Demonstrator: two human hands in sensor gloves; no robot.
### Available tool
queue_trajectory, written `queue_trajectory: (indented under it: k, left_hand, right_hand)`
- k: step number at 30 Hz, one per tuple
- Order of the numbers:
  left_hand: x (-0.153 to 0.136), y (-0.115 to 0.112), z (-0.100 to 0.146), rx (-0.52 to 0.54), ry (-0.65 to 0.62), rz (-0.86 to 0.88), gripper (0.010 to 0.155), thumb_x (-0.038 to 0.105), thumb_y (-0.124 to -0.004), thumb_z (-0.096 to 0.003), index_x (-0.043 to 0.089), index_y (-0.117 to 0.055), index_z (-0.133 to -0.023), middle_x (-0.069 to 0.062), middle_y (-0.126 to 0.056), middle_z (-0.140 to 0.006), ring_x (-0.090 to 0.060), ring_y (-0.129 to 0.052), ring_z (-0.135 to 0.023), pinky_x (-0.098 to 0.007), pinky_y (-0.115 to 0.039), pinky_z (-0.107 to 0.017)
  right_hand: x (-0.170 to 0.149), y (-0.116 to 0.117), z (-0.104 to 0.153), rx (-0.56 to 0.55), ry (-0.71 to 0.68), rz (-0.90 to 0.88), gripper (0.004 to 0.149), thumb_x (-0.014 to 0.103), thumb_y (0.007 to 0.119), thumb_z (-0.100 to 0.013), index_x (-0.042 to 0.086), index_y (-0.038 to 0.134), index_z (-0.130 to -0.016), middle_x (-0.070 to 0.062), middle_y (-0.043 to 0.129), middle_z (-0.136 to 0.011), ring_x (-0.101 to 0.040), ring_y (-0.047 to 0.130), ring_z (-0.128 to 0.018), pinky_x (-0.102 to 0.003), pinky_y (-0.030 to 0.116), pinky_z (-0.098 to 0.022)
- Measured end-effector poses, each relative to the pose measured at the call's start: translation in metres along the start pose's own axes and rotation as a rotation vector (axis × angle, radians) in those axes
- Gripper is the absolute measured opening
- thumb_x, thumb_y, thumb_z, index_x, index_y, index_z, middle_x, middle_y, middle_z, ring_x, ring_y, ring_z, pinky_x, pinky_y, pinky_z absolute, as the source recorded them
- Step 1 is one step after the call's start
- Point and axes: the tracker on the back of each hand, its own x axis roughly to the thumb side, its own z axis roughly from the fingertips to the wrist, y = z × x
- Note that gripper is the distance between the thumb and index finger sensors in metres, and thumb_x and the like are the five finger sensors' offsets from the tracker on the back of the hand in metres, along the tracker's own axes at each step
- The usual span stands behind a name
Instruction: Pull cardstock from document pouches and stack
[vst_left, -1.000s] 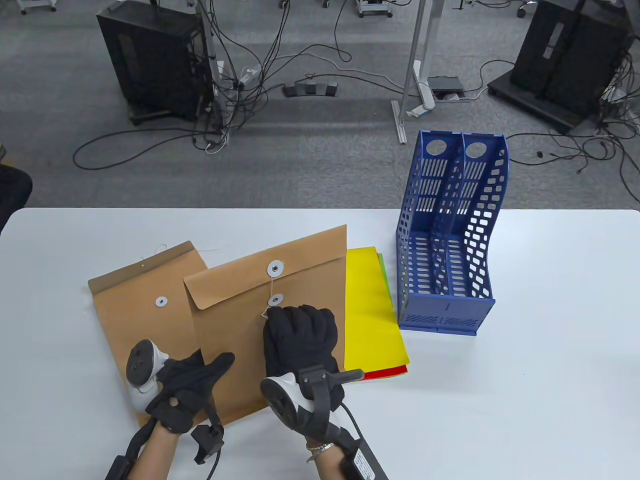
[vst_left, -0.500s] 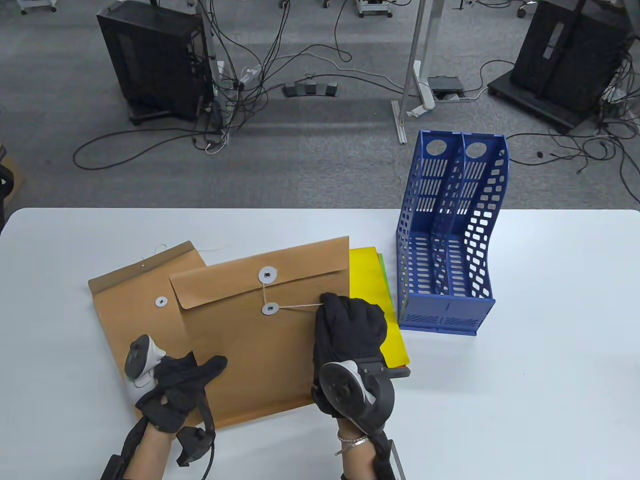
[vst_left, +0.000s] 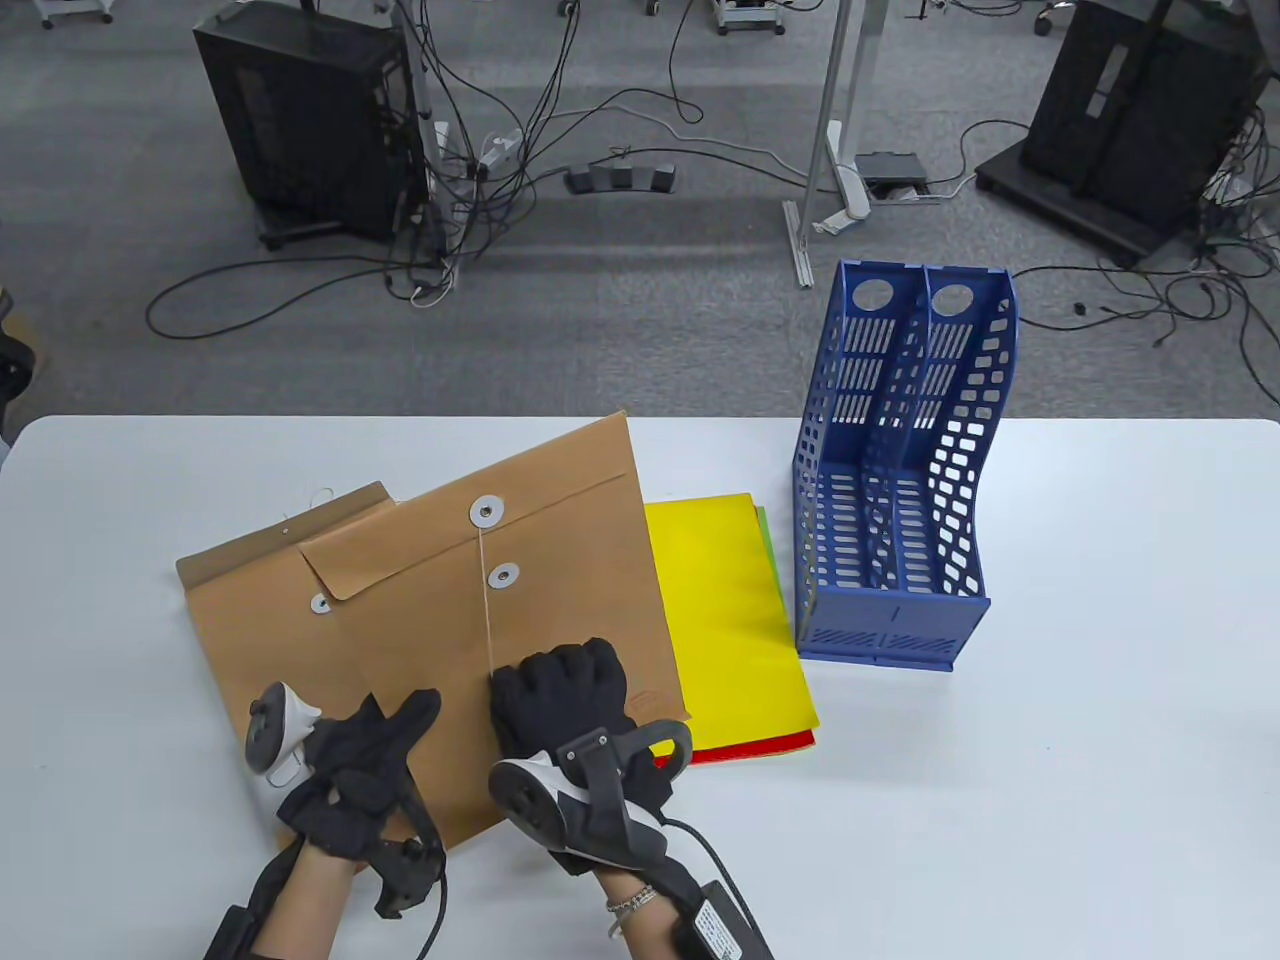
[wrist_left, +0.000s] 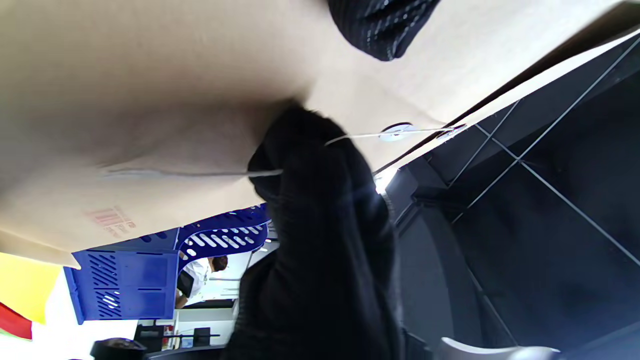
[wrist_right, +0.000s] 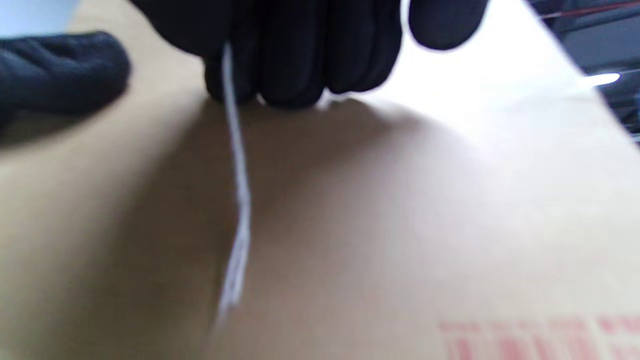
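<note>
- A white table (vst_left: 1050, 800) seen from above holds two brown document pouches, a stack of coloured cardstock and a blue file rack.
- The upper pouch (vst_left: 560, 590) lies tilted, its flap end toward 11 o'clock, partly covering the lower pouch (vst_left: 250, 620), which shows at its 9 o'clock side.
- The upper pouch's flap is down. A thin white string (vst_left: 487, 600) runs taut from the upper round washer (vst_left: 486, 511) on the flap, passing just left of the lower washer (vst_left: 503, 576), toward 6 o'clock.
- The right hand (vst_left: 570, 700), in a black glove, is curled closed on the pouch near its 6 o'clock edge and pinches the end of the string; the right wrist view shows the string coming out from between the bunched fingertips (wrist_right: 280, 75).
- The left hand (vst_left: 350, 780) rests on the pouches at about 7 o'clock of the right hand. Its thumb and a finger reach onto the upper pouch. Whether it presses or grips the paper cannot be told.
- The cardstock stack (vst_left: 730, 620), yellow sheet on top with green and red edges showing beneath, lies flat at 3 o'clock of the upper pouch, whose edge overlaps it.
- The blue file rack (vst_left: 900, 560) stands upright at 3 o'clock of the cardstock, just beside it.
- A faint red stamp (vst_left: 645, 697) marks the upper pouch beside the right hand.
</note>
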Motion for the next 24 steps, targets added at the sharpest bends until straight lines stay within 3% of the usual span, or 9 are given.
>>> queue_trajectory:
  k: [3, 9, 13, 15, 18, 21, 24]
  left_hand:
    - [0.001, 0.0, 0.0, 0.001, -0.013, 0.02, 0.051, 0.037, -0.069, -0.0551, 0.043, -0.057, -0.104, -0.005, -0.082, -0.104, -0.025, -0.09, -0.089, -0.045, -0.078, -0.06]
    - [0.001, 0.004, 0.0, 0.003, -0.013, 0.003, 0.05, 0.037, -0.069, -0.0551, 0.044, -0.057, -0.104, -0.005, -0.082, -0.104, -0.025, -0.09, -0.089, -0.044, -0.078, -0.06]
    - [0.002, 0.005, 0.001, 0.024, -0.026, 0.061, 0.051, 0.037, -0.07, -0.0548, 0.043, -0.058, -0.103, -0.006, -0.082, -0.104, -0.026, -0.089, -0.09, -0.045, -0.078, -0.06]
    - [0.002, 0.008, 0.001, 0.013, -0.022, 0.047, 0.051, 0.037, -0.07, -0.0548, 0.043, -0.057, -0.103, -0.005, -0.082, -0.104, -0.025, -0.09, -0.09, -0.045, -0.078, -0.06]
    - [0.0, 0.007, 0.0, 0.008, -0.019, 0.041, 0.05, 0.037, -0.069, -0.0552, 0.044, -0.057, -0.104, -0.005, -0.081, -0.105, -0.025, -0.089, -0.091, -0.045, -0.077, -0.061]
    - [0.001, 0.004, 0.0, 0.011, -0.024, 0.032, 0.05, 0.037, -0.069, -0.0551, 0.044, -0.057, -0.103, -0.005, -0.081, -0.105, -0.025, -0.088, -0.091, -0.046, -0.076, -0.062]
    - [0.005, 0.006, 0.001, 0.015, -0.041, 0.042, 0.05, 0.037, -0.069, -0.0551, 0.045, -0.057, -0.103, -0.005, -0.08, -0.106, -0.025, -0.088, -0.092, -0.046, -0.076, -0.062]
  right_hand:
    - [-0.009, -0.005, -0.002, 0.013, 0.02, -0.018, 0.037, 0.036, 0.068, -0.055, 0.019, 0.087, -0.081, -0.007, 0.088, -0.076, -0.033, 0.08, -0.079, -0.06, 0.059, -0.069]
    - [-0.046, -0.013, 0.0, 0.151, 0.2, -0.083, 0.038, 0.036, 0.067, -0.056, 0.02, 0.084, -0.086, -0.009, 0.087, -0.081, -0.037, 0.078, -0.082, -0.063, 0.056, -0.069]
    - [-0.066, -0.015, 0.006, 0.086, 0.266, -0.255, 0.06, 0.051, 0.049, -0.058, 0.018, 0.079, -0.097, -0.017, 0.076, -0.101, -0.046, 0.064, -0.097, -0.068, 0.047, -0.071]
    - [-0.075, -0.02, 0.008, 0.004, 0.355, -0.381, 0.06, 0.05, 0.05, -0.059, 0.015, 0.083, -0.094, -0.017, 0.073, -0.106, -0.044, 0.059, -0.102, -0.066, 0.041, -0.074]
    - [-0.081, -0.027, 0.009, -0.063, 0.381, -0.313, 0.056, 0.051, 0.054, -0.059, 0.021, 0.072, -0.103, -0.012, 0.063, -0.113, -0.041, 0.054, -0.105, -0.057, 0.046, -0.077]
    - [-0.083, -0.037, 0.01, -0.125, 0.406, -0.164, 0.059, 0.054, 0.05, -0.06, 0.024, 0.061, -0.109, -0.01, 0.057, -0.117, -0.038, 0.053, -0.107, -0.054, 0.051, -0.077]
    - [-0.089, -0.044, 0.014, -0.178, 0.44, -0.196, 0.059, 0.053, 0.05, -0.06, 0.022, 0.062, -0.109, -0.01, 0.058, -0.116, -0.038, 0.054, -0.107, -0.054, 0.051, -0.077]
